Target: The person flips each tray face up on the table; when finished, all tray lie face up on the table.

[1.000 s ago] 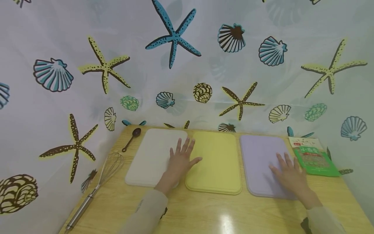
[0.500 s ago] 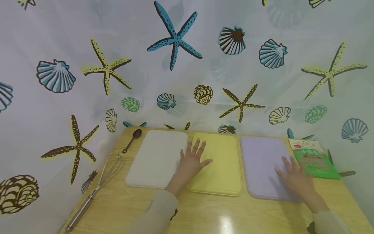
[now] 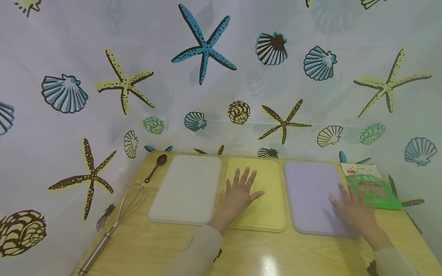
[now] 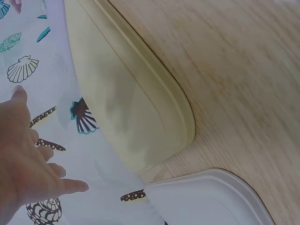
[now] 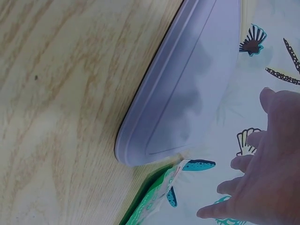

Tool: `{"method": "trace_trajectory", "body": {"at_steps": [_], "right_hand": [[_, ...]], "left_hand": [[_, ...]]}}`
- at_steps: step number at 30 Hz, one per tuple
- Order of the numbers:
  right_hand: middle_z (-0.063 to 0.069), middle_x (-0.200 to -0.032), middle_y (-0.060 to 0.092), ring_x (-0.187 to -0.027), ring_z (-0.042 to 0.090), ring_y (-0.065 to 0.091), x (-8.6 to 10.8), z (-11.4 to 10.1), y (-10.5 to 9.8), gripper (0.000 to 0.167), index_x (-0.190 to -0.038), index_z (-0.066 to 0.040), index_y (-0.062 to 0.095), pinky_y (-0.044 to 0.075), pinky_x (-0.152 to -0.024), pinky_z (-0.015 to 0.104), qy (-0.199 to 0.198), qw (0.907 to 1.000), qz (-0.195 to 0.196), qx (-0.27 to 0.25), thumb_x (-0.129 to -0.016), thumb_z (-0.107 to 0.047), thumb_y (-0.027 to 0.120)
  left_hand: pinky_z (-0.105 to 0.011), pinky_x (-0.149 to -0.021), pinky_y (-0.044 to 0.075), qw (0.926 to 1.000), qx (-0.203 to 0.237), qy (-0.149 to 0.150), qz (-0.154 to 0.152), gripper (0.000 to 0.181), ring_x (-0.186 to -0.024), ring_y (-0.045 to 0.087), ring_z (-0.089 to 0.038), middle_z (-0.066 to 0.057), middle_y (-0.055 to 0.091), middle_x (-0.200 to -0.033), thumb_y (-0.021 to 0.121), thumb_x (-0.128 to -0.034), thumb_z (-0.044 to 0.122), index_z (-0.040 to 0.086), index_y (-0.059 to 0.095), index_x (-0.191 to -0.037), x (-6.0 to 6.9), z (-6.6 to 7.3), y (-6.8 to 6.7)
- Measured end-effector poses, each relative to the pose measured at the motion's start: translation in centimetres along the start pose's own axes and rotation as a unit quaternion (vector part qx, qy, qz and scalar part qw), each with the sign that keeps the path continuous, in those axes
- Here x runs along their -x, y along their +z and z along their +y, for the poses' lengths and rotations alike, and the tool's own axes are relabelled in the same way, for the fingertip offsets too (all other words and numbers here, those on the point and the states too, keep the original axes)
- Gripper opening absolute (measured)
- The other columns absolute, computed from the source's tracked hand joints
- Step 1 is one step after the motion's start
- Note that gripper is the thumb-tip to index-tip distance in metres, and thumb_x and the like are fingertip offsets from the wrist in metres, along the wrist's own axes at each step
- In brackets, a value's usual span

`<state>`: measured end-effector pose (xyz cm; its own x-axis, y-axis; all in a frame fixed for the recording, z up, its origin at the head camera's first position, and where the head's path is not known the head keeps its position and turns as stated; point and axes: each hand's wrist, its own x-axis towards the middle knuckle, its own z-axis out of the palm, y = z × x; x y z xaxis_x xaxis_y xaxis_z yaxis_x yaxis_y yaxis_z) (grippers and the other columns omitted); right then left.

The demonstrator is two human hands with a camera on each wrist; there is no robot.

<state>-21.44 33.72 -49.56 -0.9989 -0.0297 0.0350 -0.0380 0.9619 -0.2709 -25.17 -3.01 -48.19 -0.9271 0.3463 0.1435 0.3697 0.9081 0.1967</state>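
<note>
My left hand (image 3: 238, 195), fingers spread, hovers over the yellow board (image 3: 269, 209), which looks like a cutting board. In the left wrist view that hand (image 4: 28, 164) is raised apart from the yellow board (image 4: 122, 89). Over the right side of the purple board (image 3: 307, 188) hangs my right hand (image 3: 357, 212), fingers spread and holding nothing. The right wrist view also has this hand (image 5: 267, 159) lifted off the purple board (image 5: 187, 89), which carries a soft shadow. A green and white packet (image 3: 376, 191) lies just beyond the right fingertips.
Left of the yellow board lies a white board (image 3: 188, 188). A dark brown spoon (image 3: 161, 160) and a metal whisk (image 3: 114, 230) lie at the left of the wooden table (image 3: 252, 253). A curtain (image 3: 221, 88) printed with shells and starfish encloses the back and sides.
My left hand has moved right, from between the white and yellow boards to over the yellow one. The right hand has drifted slightly right and nearer to me. The boards stay put.
</note>
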Motion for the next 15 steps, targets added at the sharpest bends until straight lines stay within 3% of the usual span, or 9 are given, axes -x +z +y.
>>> {"method": "trace_trajectory", "body": {"at_steps": [15], "right_hand": [[0.033, -0.151, 0.012, -0.132, 0.062, 0.008, -0.1, 0.7, 0.1, 0.076, -0.151, -0.003, 0.017, 0.008, -0.092, 0.085, 0.017, 0.9998, -0.005, 0.000, -0.100, -0.059, 0.027]], "left_hand": [[-0.064, -0.107, 0.029, 0.9994, 0.021, 0.027, -0.005, 0.074, -0.145, 0.016, -0.037, -0.006, 0.019, -0.159, 0.038, -0.0948, 0.061, 0.020, 0.023, -0.155, -1.2, 4.2, 0.8]]}}
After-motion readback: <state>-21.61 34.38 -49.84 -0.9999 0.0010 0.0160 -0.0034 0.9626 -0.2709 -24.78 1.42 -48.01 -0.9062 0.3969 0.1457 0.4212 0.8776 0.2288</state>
